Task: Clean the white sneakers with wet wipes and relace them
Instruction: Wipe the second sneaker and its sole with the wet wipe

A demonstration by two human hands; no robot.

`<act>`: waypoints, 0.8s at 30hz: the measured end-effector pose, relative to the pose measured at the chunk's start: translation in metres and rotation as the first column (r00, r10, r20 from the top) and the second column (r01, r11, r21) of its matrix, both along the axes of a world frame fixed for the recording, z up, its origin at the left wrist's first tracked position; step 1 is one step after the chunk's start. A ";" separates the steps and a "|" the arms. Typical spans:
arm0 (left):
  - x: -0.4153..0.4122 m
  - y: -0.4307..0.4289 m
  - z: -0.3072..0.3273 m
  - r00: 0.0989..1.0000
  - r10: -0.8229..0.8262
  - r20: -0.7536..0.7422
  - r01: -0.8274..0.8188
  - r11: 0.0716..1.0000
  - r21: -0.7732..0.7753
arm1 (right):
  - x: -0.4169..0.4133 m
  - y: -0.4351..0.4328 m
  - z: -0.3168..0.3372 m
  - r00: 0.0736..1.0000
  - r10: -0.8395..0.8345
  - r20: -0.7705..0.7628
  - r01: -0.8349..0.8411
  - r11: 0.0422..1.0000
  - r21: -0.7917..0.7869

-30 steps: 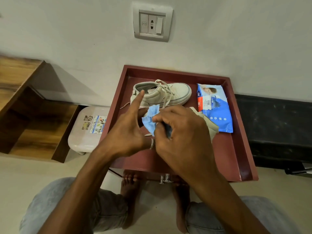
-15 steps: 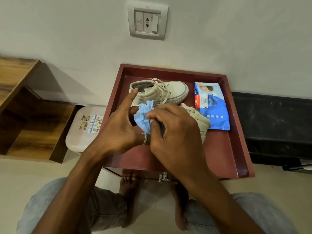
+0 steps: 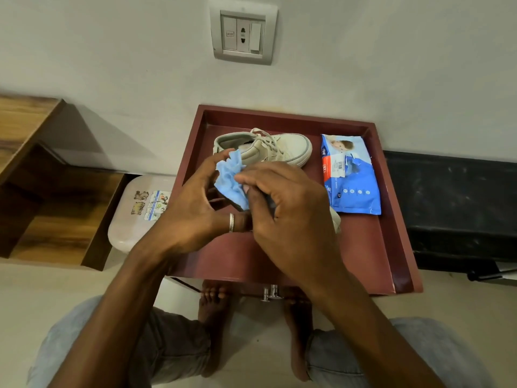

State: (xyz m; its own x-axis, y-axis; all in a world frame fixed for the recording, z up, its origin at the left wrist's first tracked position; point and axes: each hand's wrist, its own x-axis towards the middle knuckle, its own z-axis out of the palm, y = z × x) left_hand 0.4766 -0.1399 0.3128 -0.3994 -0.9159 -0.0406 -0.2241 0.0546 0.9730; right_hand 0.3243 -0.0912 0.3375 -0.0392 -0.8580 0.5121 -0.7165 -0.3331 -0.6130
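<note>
A crumpled blue wet wipe (image 3: 230,179) is held above the dark red tray (image 3: 363,247) between both hands. My left hand (image 3: 195,208), with a ring on one finger, curls round its left side. My right hand (image 3: 291,217) pinches its right edge. One white laced sneaker (image 3: 282,148) lies at the back of the tray, toe to the right. The second sneaker (image 3: 335,219) is almost wholly hidden under my right hand; only a pale sliver shows.
A blue pack of wet wipes (image 3: 352,177) lies on the tray's right side. A white plastic stool (image 3: 134,214) stands left of the tray, beside wooden shelving (image 3: 42,191). A black bench (image 3: 453,205) is to the right. My bare feet are below the tray.
My left forefinger, earlier stretched out straight, has curled round the wipe. The wipe is more bunched up and sits a little higher between my hands.
</note>
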 end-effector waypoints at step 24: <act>0.018 -0.001 -0.002 0.998 -0.005 0.059 -0.001 0.994 0.107 | -0.049 0.013 -0.025 1.000 -0.021 -0.008 0.022 0.970 0.241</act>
State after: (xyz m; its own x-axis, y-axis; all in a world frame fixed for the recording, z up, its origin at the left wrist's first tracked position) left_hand 0.4942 -0.1412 0.3112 -0.3950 -0.9043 -0.1617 -0.2811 -0.0486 0.9585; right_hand 0.2750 -0.0778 0.3123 -0.0566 -0.9551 0.2908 -0.7251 -0.1609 -0.6696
